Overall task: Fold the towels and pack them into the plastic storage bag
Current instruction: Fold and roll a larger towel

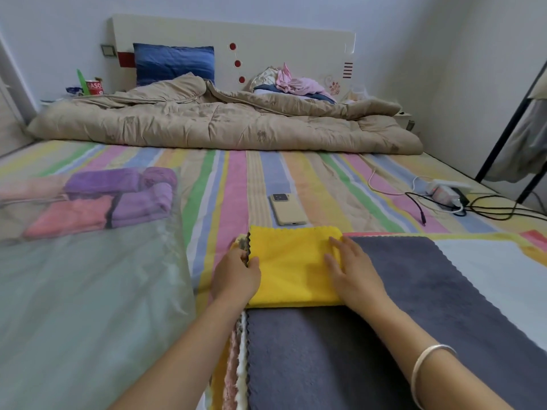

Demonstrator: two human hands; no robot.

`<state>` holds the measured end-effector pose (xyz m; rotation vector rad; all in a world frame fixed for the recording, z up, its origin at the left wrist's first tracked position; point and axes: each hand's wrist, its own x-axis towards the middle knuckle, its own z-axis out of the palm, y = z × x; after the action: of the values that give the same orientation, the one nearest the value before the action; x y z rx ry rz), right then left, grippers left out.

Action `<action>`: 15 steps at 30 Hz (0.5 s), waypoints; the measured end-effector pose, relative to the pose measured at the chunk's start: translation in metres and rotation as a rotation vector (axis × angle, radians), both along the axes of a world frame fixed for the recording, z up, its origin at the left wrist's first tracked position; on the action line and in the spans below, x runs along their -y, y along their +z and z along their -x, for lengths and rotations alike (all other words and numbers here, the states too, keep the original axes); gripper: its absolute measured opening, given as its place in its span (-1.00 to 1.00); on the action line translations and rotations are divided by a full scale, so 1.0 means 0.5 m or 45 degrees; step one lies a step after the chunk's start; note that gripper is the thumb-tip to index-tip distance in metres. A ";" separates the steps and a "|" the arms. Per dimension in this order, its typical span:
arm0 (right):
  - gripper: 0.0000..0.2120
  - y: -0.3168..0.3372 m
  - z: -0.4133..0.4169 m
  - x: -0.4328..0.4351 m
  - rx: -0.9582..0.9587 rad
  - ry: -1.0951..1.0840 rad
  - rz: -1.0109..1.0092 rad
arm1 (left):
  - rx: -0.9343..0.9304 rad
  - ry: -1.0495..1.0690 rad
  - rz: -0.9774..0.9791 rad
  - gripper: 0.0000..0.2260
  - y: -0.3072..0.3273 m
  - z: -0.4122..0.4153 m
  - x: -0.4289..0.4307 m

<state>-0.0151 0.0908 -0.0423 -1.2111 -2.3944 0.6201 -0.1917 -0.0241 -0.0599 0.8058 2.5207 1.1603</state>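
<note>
A folded yellow towel [291,264] lies on top of a spread grey towel [414,306] on the striped bed. My left hand [236,275] grips the yellow towel's left edge, fingers curled round it. My right hand [350,267] rests flat on its right side, fingers straight. Edges of more towels [233,359] show in a pile under the grey one. The clear plastic storage bag [88,306] lies at the left, with folded purple towels [130,196] and pink towels [68,216] inside its far end.
A phone [287,209] lies on the bed just beyond the yellow towel. A power strip with chargers and cables [447,196] sits at the right. A rumpled beige quilt [225,122] and a blue pillow [174,63] fill the head of the bed.
</note>
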 end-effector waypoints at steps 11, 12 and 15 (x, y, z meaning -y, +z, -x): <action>-0.22 0.015 -0.093 0.046 -0.262 0.138 0.442 | -0.220 0.038 -0.004 -0.74 0.033 -0.017 0.013; -0.20 0.015 -0.095 0.049 -0.273 0.139 0.419 | -0.414 0.038 0.008 -0.67 0.036 -0.027 0.012; -0.18 0.011 -0.096 0.057 -0.286 0.163 0.325 | -0.852 -0.182 -0.043 -0.56 0.044 -0.061 -0.002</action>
<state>0.0329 0.0625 -0.0365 -1.0247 -2.2647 1.0697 -0.1613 -0.0232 -0.0377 1.5718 2.8751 1.0038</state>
